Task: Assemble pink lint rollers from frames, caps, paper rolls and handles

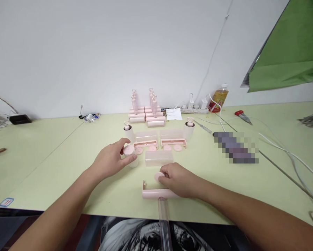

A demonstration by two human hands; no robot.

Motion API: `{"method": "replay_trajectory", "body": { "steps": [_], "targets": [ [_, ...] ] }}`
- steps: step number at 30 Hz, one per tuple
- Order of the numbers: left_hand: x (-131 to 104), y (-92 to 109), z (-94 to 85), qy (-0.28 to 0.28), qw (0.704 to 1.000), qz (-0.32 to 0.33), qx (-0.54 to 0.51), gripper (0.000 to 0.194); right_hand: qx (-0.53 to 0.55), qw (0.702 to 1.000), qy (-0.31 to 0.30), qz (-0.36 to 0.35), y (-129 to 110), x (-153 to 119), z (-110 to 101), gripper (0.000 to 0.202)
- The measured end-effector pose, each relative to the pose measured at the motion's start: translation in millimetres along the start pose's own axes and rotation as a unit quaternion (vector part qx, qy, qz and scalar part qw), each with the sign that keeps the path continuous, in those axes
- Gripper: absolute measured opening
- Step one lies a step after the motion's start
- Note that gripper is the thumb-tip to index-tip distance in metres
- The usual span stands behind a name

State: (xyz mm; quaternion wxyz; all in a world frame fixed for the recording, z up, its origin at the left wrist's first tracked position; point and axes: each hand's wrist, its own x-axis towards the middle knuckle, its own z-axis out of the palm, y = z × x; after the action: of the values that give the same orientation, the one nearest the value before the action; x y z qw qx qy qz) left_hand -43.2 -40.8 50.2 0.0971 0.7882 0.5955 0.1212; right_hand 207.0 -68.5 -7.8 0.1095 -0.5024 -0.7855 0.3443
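My left hand [111,157] is around a white roll [132,162] standing upright, its thumb across the front; a pink disc [129,150] lies on the roll's top. Between the thumb and fingers of my right hand [181,179] is a round pink end cap [159,176]. Just below that hand lies a pink roller frame [156,194], with a clear tube handle [163,221] reaching past the table edge toward my lap. A translucent cover [159,158] lies between the hands. Several pink discs [177,148] lie beyond it.
Two pink frames [173,142] lie farther back, flanked by upright rolls [189,130]. Finished-looking pink rollers [155,122] stand by the wall. To the right are a power strip [197,111], a bottle [219,97], a screwdriver [203,127], red-handled pliers [243,116] and cables.
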Motion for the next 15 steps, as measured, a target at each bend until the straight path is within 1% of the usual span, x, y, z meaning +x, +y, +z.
{"method": "replay_trajectory", "body": {
  "steps": [3, 4, 6, 8, 11, 15],
  "targets": [
    [2, 1, -5.2, -0.009, 1.000, 0.017, -0.015, 0.041, 0.021, 1.000, 0.004, 0.018, -2, -1, -1, 0.016],
    [4, 1, -6.9, -0.013, 1.000, 0.020, -0.017, 0.039, 0.030, 0.999, 0.005, 0.026, -2, -2, 0, 0.019],
    [7, 1, -10.3, -0.021, 0.999, 0.028, -0.014, 0.036, 0.040, 0.998, 0.006, 0.039, -1, -2, 0, 0.034],
    [10, 1, -13.1, -0.026, 0.999, 0.035, -0.008, 0.035, 0.040, 0.998, 0.006, 0.039, 0, -2, 1, 0.043],
    [13, 2, -16.4, -0.034, 0.998, 0.047, 0.008, 0.034, 0.043, 0.999, -0.006, 0.008, 3, -3, 1, 0.044],
    [15, 2, -19.8, -0.050, 0.997, 0.055, 0.017, 0.033, 0.030, 0.997, -0.033, -0.055, 2, -5, -1, 0.038]
  ]
}}
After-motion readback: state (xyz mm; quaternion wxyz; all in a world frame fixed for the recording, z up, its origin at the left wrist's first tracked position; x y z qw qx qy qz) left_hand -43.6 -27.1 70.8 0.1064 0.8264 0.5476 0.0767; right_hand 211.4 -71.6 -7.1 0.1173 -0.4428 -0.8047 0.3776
